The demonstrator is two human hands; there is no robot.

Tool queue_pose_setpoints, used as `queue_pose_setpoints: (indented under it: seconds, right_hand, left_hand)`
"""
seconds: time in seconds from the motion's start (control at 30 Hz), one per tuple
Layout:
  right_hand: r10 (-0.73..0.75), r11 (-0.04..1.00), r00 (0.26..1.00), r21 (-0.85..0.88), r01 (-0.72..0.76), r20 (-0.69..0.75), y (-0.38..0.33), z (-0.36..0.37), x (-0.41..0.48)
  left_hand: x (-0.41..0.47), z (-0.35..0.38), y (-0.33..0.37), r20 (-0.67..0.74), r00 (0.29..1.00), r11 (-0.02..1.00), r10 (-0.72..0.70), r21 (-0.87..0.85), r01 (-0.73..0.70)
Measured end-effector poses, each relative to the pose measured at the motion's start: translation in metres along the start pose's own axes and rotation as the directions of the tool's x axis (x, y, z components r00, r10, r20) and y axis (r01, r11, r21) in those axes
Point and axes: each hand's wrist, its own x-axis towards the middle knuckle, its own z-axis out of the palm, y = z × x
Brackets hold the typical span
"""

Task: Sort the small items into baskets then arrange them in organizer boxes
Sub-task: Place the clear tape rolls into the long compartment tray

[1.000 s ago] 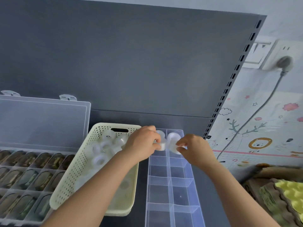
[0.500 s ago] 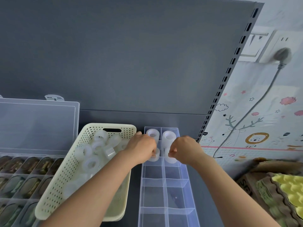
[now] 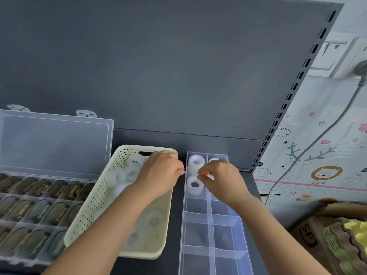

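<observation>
A clear organizer box (image 3: 198, 231) with two columns of cells stands on the dark shelf. White tape rolls sit in its far cells: one at the far left (image 3: 196, 161), one in the cell behind it (image 3: 194, 186), one at the far right (image 3: 213, 160). My right hand (image 3: 220, 181) hovers over the second right cell, its fingers curled round another white roll (image 3: 210, 176) that is mostly hidden. My left hand (image 3: 160, 173) is over the far right corner of the cream basket (image 3: 95, 213), fingers loosely curled and holding nothing. More white rolls (image 3: 127, 175) lie in the basket.
A large clear organizer (image 3: 39, 215) with its lid (image 3: 55, 143) raised stands at the left, its cells filled with dark items. The grey back panel (image 3: 178, 76) rises behind. A cardboard box (image 3: 317, 231) with egg trays (image 3: 347, 245) sits at the right.
Both hands brought rolls down into the second row of cells. My left hand has let go of its roll and drawn back left over the basket corner. The view shifted.
</observation>
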Motion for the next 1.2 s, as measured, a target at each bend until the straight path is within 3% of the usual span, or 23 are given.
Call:
queue_pose_setpoints:
  seconds: [0.1,0.2,0.37,0.57,0.77,0.9,0.97,1.2]
  right_hand:
    - [-0.124,0.989,0.992,0.083,0.123,0.005,-0.033,0.007,0.002]
    - [-0.203,0.979,0.977,0.012,0.203,0.070,-0.056,0.023,0.009]
    - [-0.209,0.934,0.959,-0.252,0.254,0.192,-0.085,0.052,0.027]
    - [-0.124,0.921,0.972,-0.342,0.187,0.199,-0.102,0.073,0.039]
    - [-0.080,0.981,0.978,-0.161,0.112,0.193,-0.104,0.077,0.046]
    - [-0.085,0.969,0.961,-0.204,0.142,0.264,-0.105,0.079,0.049]
    - [-0.092,0.981,0.963,-0.144,0.131,0.254,-0.104,0.078,0.051]
    - [-0.084,0.978,0.996,0.188,0.085,-0.017,-0.090,0.058,0.038]
  left_hand:
    - [-0.026,-0.021,-0.025,-0.017,0.984,0.984,-0.177,0.024,0.177]
    - [-0.053,-0.028,-0.050,0.066,0.941,0.940,-0.332,0.111,0.324]
    - [-0.084,-0.019,-0.060,0.210,0.887,0.909,-0.411,0.166,0.382]
    - [-0.093,-0.004,-0.059,0.126,0.888,0.887,-0.441,0.211,0.411]
    - [-0.094,0.000,-0.060,0.074,0.865,0.868,-0.496,0.069,0.491]
    - [-0.097,0.002,-0.065,0.044,0.860,0.859,-0.508,-0.050,0.510]
    - [-0.098,0.004,-0.069,0.030,0.857,0.852,-0.515,-0.093,0.515]
    - [-0.087,-0.005,-0.060,-0.155,0.874,0.871,-0.461,-0.266,0.412]
